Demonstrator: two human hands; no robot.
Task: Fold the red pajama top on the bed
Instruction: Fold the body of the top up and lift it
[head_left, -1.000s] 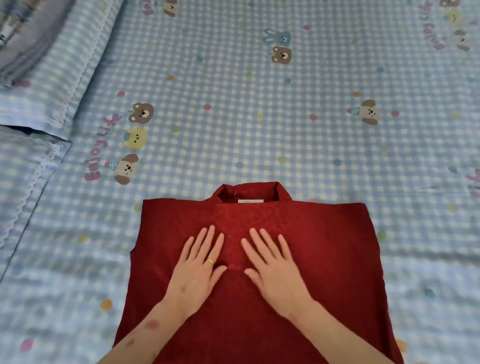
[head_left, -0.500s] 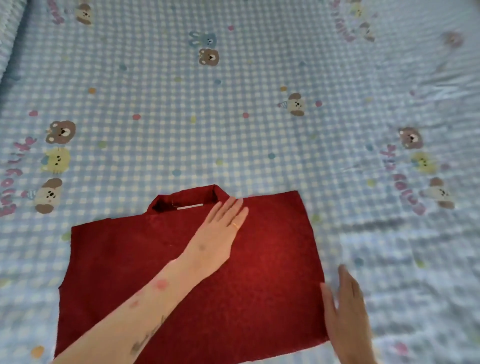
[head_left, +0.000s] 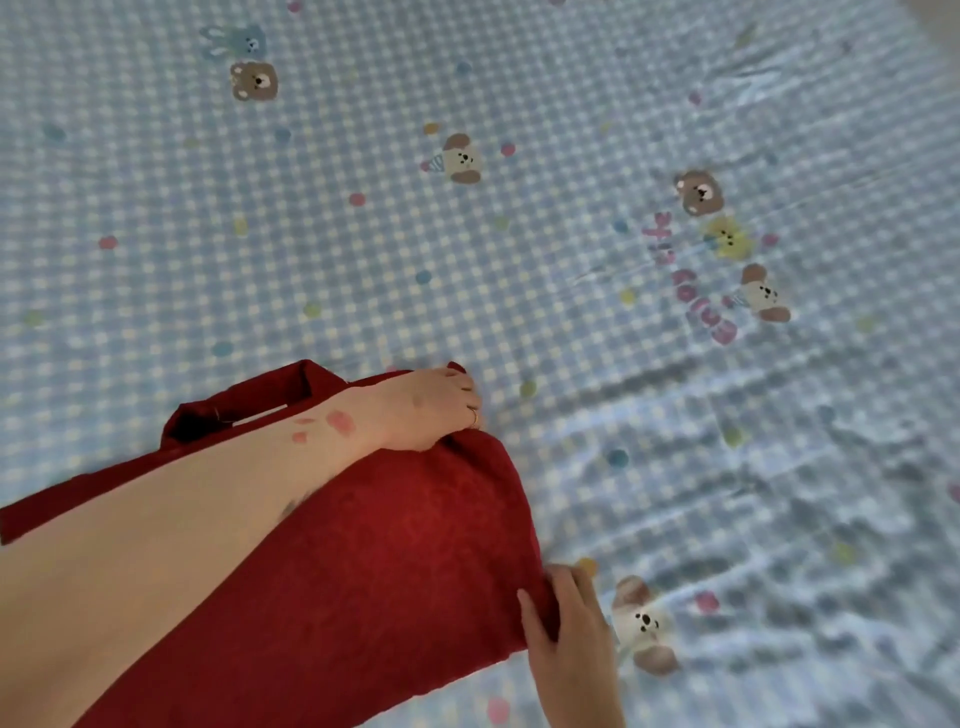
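Note:
The red pajama top (head_left: 363, 561) lies partly folded on the bed at the lower left, its collar (head_left: 244, 400) pointing away from me. My left hand (head_left: 436, 408) reaches across the garment and grips its far right corner, bunching the cloth. At the near right corner my right hand (head_left: 566, 639) pinches the edge, thumb on top of the fabric. The right edge of the top lifts and curls slightly off the sheet. My left forearm hides much of the garment's middle.
The bed (head_left: 519, 260) is covered by a blue-and-white checked sheet printed with bears, rabbits, coloured dots and pink lettering. The sheet is wrinkled to the right of the garment.
My left hand slid from the collar area to the far right corner and closed on it. My right hand moved from the sheet onto the near right corner and took hold. The view shifted right.

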